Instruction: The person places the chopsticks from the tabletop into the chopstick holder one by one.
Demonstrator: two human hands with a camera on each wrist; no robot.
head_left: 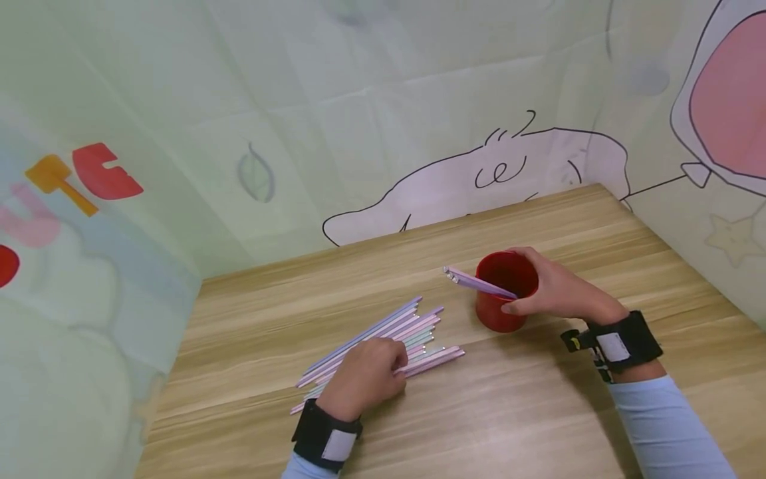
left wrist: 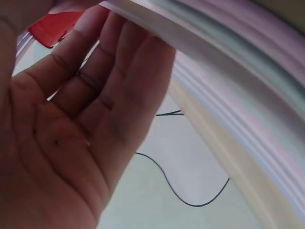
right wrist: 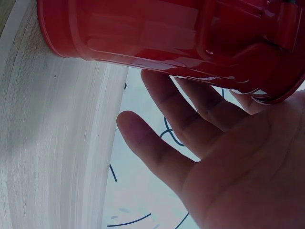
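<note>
My right hand grips a red cup by its right side. The thumb lies at the near rim and the other fingers reach behind. Several pink and purple pencils lean inside the cup, their pale ends sticking out to the left. In the right wrist view, fingertips touch the cup's wall. Left of the cup, my left hand bends over a spread of pastel pencils, pinching at the near ones. In the left wrist view, the fingertips meet a pale pencil; the thumb is mostly out of frame.
The wood-grain table ends at a printed cloth backdrop behind and at both sides. Black bands circle both wrists.
</note>
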